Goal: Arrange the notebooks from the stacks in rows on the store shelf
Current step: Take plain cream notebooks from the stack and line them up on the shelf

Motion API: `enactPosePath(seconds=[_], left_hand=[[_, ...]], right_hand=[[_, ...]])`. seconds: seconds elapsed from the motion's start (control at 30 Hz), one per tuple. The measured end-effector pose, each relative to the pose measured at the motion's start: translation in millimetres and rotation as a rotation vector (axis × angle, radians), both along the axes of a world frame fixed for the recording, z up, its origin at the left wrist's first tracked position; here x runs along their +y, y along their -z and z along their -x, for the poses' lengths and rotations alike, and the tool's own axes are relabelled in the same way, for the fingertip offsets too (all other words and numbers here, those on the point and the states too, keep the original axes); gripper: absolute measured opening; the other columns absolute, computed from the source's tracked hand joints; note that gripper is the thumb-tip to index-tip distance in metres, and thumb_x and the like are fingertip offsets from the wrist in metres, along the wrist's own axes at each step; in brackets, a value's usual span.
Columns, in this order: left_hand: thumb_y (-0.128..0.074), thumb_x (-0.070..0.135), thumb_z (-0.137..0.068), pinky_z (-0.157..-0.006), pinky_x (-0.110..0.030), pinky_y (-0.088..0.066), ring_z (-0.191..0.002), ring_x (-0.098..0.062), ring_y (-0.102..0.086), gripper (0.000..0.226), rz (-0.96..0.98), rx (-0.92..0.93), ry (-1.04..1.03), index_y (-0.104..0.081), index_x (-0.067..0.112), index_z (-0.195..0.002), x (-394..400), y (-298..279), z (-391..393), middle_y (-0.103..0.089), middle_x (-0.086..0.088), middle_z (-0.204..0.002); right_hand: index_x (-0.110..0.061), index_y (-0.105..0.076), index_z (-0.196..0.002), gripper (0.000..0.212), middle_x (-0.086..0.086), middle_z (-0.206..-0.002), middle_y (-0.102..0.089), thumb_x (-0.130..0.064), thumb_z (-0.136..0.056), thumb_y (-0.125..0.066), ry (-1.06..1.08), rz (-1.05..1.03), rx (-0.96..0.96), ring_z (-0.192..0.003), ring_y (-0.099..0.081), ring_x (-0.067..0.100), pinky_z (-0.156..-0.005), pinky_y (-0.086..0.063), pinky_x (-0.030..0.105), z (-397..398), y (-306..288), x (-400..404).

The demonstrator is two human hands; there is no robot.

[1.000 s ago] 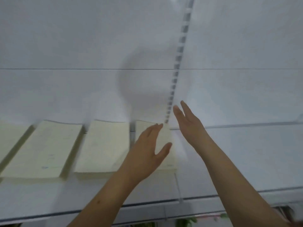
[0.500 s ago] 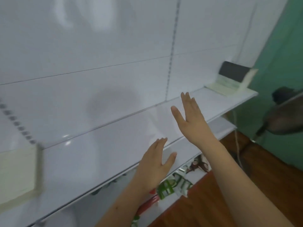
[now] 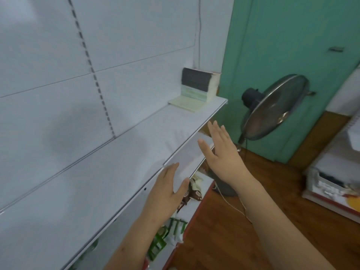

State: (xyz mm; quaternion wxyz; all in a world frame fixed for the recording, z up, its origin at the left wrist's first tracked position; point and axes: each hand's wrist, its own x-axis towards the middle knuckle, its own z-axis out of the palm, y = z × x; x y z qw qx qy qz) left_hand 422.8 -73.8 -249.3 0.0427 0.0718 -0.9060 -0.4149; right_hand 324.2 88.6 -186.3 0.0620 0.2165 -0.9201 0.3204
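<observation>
White metal shelf [image 3: 81,184] runs under and ahead of both hands. The left hand [image 3: 167,193] and the right hand [image 3: 222,152] are held flat with straight fingers, holding nothing. Well beyond the right hand, a stack of notebooks [image 3: 194,88] stands at the shelf's far end.

A shelf [image 3: 120,152] runs from the lower left up to the right along the back panel [image 3: 136,36]. At its far right end a stack of notebooks [image 3: 196,84] stands against the panel, with one notebook [image 3: 185,103] lying flat in front of it. Both hands hover over the shelf's front edge, the left hand [image 3: 167,193] nearer, the right hand [image 3: 222,152] farther along. A fan [image 3: 272,106] stands on the floor [image 3: 253,221] beyond the shelf's end, before the wall [image 3: 292,36]. Packets [image 3: 175,221] lie below the shelf.
</observation>
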Motion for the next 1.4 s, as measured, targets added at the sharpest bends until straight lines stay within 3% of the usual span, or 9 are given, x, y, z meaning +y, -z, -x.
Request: enactPosePath(seconds=[0.43,0.87,0.97,1.03,1.1,1.2,1.3,1.33,1.4], left_hand=[[-0.042,0.057,-0.097,-0.121,-0.034,-0.025,-0.15,-0.007,-0.018,0.066,0.061,-0.039,0.088,-0.019,0.036,-0.155,-52,18,243,-0.019,0.012,-0.163],[-0.047,0.046,-0.1,-0.121,-0.026,-0.022,-0.146,0.0,-0.022,0.058,0.057,-0.075,-0.09,-0.03,0.032,-0.153,-78,55,387,-0.026,0.016,-0.159],[-0.049,0.043,-0.1,-0.117,-0.021,-0.025,-0.14,0.003,-0.03,0.054,0.024,-0.07,-0.184,-0.034,0.031,-0.151,-77,54,420,-0.034,0.018,-0.152],[-0.051,0.039,-0.1,-0.111,-0.017,-0.03,-0.131,0.003,-0.037,0.048,-0.066,-0.084,-0.243,-0.039,0.034,-0.146,-73,48,440,-0.039,0.023,-0.144],[-0.053,0.037,-0.1,-0.102,-0.011,-0.036,-0.124,0.003,-0.046,0.042,-0.215,-0.098,-0.335,-0.046,0.035,-0.142,-71,44,460,-0.045,0.024,-0.138],[-0.053,0.036,-0.101,-0.102,-0.015,-0.043,-0.115,0.002,-0.06,0.034,-0.478,-0.081,-0.526,-0.058,0.026,-0.133,-65,44,484,-0.063,0.013,-0.13],[-0.052,0.036,-0.1,-0.104,-0.04,-0.05,-0.109,-0.018,-0.069,0.037,-1.043,-0.037,-0.662,-0.06,0.014,-0.129,-56,38,507,-0.071,-0.006,-0.12],[-0.051,0.035,-0.101,-0.1,-0.043,-0.052,-0.106,-0.023,-0.071,0.035,-1.153,0.002,-0.689,-0.06,0.013,-0.127,-54,34,513,-0.071,-0.01,-0.119],[-0.05,0.029,-0.101,-0.088,-0.043,-0.056,-0.1,-0.028,-0.072,0.03,-1.195,0.091,-0.74,-0.062,0.012,-0.124,-53,27,520,-0.073,-0.013,-0.114]], right_hand=[[-0.03,-0.006,-0.158,0.079,-0.009,-0.166,-0.001,-0.072,-0.093,-0.02,0.064,-0.105,0.062,-0.152,0.006,0.013,-0.124,-0.005,0.044,241,-19,-36],[-0.018,-0.001,-0.158,0.081,0.005,-0.166,0.002,-0.063,-0.098,-0.031,-0.158,-0.417,0.022,-0.152,0.005,0.023,-0.123,-0.002,0.041,458,90,-93],[-0.013,-0.014,-0.157,0.072,0.006,-0.163,-0.017,-0.054,-0.101,-0.033,-0.244,-0.478,-0.039,-0.151,-0.013,0.026,-0.122,-0.01,0.04,501,120,-99],[-0.009,-0.048,-0.134,0.043,0.009,-0.138,-0.052,-0.039,-0.105,-0.036,-0.293,-0.385,-0.001,-0.129,-0.048,0.026,-0.107,-0.038,0.035,516,129,-101],[-0.015,-0.056,-0.09,0.014,0.007,-0.094,-0.065,-0.023,-0.101,-0.052,-0.279,-0.284,0.112,-0.084,-0.064,0.02,-0.069,-0.044,0.023,518,129,-102],[-0.014,-0.054,-0.062,0.044,0.0,-0.05,-0.053,0.0,-0.049,-0.094,-0.267,-0.247,0.258,-0.037,-0.05,0.01,-0.04,-0.025,0.015,513,126,-102],[-0.014,-0.063,-0.07,0.029,-0.006,-0.049,-0.053,-0.014,-0.061,-0.091,-0.283,-0.145,0.228,-0.036,-0.048,0.006,-0.038,-0.028,0.014,505,127,-103],[-0.017,-0.067,-0.078,0.015,-0.008,-0.054,-0.059,-0.026,-0.081,-0.078,-0.341,-0.073,0.18,-0.041,-0.053,0.004,-0.042,-0.033,0.014,501,128,-104],[-0.024,-0.071,-0.095,0.035,-0.011,-0.072,-0.069,-0.043,-0.101,-0.042,-0.445,-0.001,0.073,-0.057,-0.06,0.0,-0.052,-0.04,0.012,490,126,-102]])
